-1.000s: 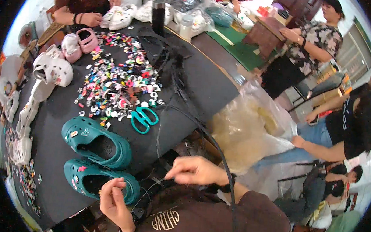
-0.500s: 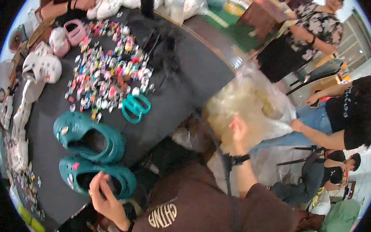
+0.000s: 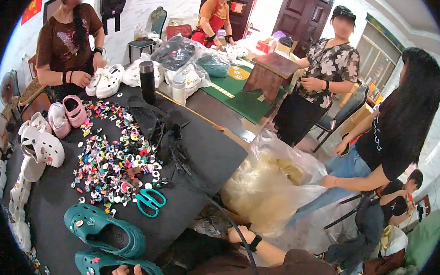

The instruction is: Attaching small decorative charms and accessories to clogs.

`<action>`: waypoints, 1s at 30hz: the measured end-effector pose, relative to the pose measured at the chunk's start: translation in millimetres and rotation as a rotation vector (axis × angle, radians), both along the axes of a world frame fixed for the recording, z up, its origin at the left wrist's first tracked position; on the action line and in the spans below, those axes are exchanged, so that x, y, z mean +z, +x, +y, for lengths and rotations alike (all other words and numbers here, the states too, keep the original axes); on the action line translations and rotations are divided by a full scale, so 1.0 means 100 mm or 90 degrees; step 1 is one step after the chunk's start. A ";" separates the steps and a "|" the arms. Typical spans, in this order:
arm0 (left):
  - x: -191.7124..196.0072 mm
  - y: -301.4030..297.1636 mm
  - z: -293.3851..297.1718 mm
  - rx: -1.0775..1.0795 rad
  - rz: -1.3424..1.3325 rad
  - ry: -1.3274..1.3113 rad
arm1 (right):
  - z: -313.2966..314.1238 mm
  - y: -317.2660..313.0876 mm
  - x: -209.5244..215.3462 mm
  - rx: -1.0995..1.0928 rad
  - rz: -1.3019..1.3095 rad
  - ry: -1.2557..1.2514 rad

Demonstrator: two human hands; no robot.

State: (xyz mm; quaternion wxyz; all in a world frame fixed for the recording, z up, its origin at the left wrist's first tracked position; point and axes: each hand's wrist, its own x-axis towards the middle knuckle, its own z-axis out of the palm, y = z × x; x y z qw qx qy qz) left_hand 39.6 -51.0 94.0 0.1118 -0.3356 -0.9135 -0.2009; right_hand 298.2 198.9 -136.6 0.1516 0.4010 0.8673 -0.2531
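Two teal clogs lie side by side at the table's near edge, each with small charms on the toe. My left hand (image 3: 129,274) is at the opening of the nearer clog (image 3: 89,264), its fingers curled and partly cut off by the lower edge. Whether a small piece is between them I cannot see. The farther clog (image 3: 107,231) rests just beyond, untouched. My right hand (image 3: 241,234), with a dark watch on the wrist, is off the table by the plastic bag, fingers curled in. Its grasp is hidden. Teal-handled scissors (image 3: 150,203) lie beside a pile of colourful shoe charms (image 3: 115,156).
White clogs (image 3: 43,144) and pink clogs (image 3: 73,111) line the left side. A dark bottle (image 3: 147,81) stands at the far edge. Black straps (image 3: 165,124) and a cable lie across the table. At right, a person holds a large clear bag (image 3: 262,190). Other people stand beyond.
The view has tilted up, so the table sits lower and more of the room shows. My right hand has dropped from its raised place before the bag. My left hand stays by the nearer clog.
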 end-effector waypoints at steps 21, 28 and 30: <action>-0.04 0.10 -0.09 -0.072 -0.258 -0.096 | -1.06 -2.12 1.96 0.495 0.740 -0.057; -0.07 0.16 -0.14 -0.097 -0.216 0.011 | -1.15 -2.12 1.89 0.373 0.659 -0.271; -0.04 0.16 -0.13 -0.039 -0.263 0.098 | -1.12 -2.11 1.94 0.350 0.651 -0.332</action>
